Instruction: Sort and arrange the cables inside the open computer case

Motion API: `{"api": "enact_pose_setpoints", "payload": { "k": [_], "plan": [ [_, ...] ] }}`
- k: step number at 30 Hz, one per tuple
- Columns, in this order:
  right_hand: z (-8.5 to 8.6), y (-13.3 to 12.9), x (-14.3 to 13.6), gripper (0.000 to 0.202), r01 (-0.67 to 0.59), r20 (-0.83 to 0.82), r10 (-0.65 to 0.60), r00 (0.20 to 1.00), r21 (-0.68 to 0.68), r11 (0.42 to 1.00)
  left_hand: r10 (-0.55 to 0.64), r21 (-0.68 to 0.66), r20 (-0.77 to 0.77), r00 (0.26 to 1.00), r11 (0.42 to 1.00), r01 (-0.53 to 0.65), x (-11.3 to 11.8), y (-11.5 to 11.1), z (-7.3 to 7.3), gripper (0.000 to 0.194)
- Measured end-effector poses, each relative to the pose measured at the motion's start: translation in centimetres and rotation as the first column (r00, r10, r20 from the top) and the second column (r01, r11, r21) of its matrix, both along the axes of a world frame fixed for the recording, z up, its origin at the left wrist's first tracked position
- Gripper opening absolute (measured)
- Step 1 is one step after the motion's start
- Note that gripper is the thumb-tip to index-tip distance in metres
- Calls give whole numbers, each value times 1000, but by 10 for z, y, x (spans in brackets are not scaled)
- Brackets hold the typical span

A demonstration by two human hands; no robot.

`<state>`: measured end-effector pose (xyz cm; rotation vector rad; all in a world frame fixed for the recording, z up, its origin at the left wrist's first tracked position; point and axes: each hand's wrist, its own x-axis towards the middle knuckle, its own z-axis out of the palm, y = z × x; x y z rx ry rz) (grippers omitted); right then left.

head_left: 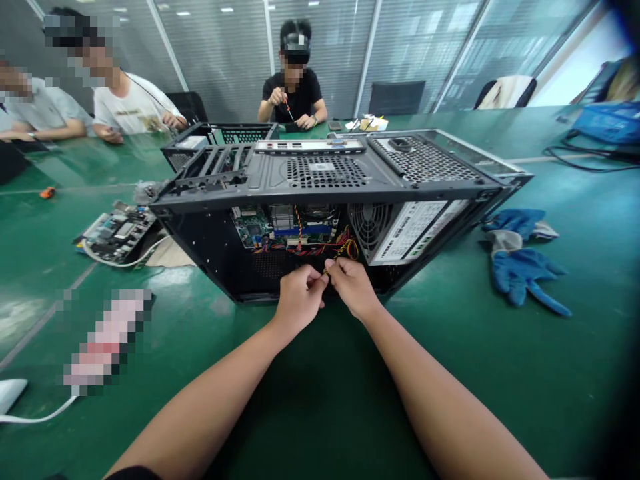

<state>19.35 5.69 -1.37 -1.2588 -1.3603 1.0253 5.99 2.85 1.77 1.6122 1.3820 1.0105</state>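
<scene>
An open black computer case [200, 233] stands before me with its open side facing my hands. Inside it show a green motherboard [253, 230] and a power supply [413, 230] with a fan grille. From the bundle of coloured wires runs a twisted yellow-and-black cable [342, 251]. My left hand [300, 293] pinches this cable, fingers closed. Close beside it, my right hand [353, 283] is also closed on the cable, thumb against fingers. The cable's end is hidden between my fingertips.
On the left lie a loose circuit board [120, 230], a blurred-out phone-like object [107, 340] with a white cable, and a small orange item [47, 193]. Blue work gloves [523, 267] lie right. A second case [235, 133] stands behind. Across the table a person [295, 87] holds a screwdriver; others sit left.
</scene>
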Motion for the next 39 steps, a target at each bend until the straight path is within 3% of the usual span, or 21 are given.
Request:
{"api": "enact_pose_setpoints", "payload": {
  "k": [3,6,9,13,17,21,25,29,35,39],
  "plan": [
    [0,0,2,43,-24,-19,23,1000,-15,1000,7,-179,161,987,984,22,1,3,0,17],
    [0,-1,3,42,-53,-61,50,997,-39,998,68,-385,358,931,920,81,0,6,2,14],
    [-1,-2,5,43,-79,-105,72,992,-64,995,120,-479,442,889,869,121,-1,8,4,16],
    [-1,-2,7,46,-55,-93,49,994,-63,997,127,-480,504,854,864,154,-2,9,5,20],
    [0,-2,7,49,13,-24,-14,1000,-41,999,110,-386,504,857,916,110,0,8,-1,21],
    [2,-4,5,49,18,-15,-18,1000,-30,999,87,-218,373,924,976,-4,2,4,-10,22],
    [4,-4,5,48,9,-3,-9,1000,-2,1000,80,-113,258,963,992,-52,5,0,-13,21],
    [4,-3,5,44,-33,-24,33,999,-29,999,120,-234,372,920,972,-32,9,-1,-10,19],
    [4,-3,6,44,-58,-56,55,997,-50,997,184,-438,610,771,889,134,8,2,-5,15],
    [5,-4,6,46,-72,-99,65,993,-74,995,239,-519,684,689,824,229,7,4,-5,14]
  ]
}}
